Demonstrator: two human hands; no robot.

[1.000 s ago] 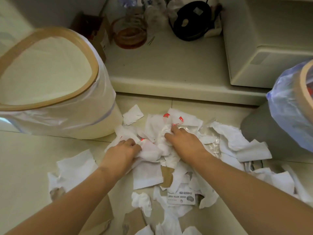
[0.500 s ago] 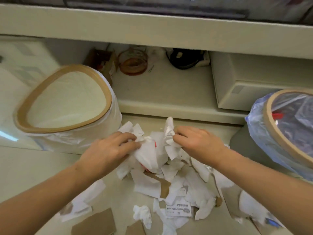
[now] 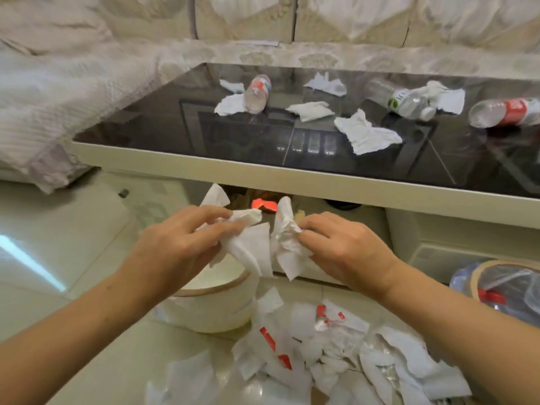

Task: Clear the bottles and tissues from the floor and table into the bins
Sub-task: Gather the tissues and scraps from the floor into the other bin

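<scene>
My left hand (image 3: 181, 241) grips a bunch of white tissues (image 3: 248, 247), and my right hand (image 3: 344, 249) grips another bunch of tissues (image 3: 285, 244). Both bunches hang in the air just above the white-lined bin (image 3: 216, 305), whose rim shows below my left hand. A heap of tissues and red-marked wrappers (image 3: 321, 358) lies on the floor below. On the dark glass table (image 3: 181, 124) lie three plastic bottles (image 3: 257, 93) (image 3: 406, 102) (image 3: 502, 112) and several crumpled tissues (image 3: 365, 133).
A second bin with a blue liner (image 3: 502, 290) stands at the right edge, holding plastic waste. A white blanket (image 3: 58, 92) drapes beside the table at left. A pale box (image 3: 444, 238) sits on the shelf under the table.
Both hands have lifted off the floor pile with tissues in them and now hold them over the white bin. My view has tilted up, bringing the tabletop into sight.
</scene>
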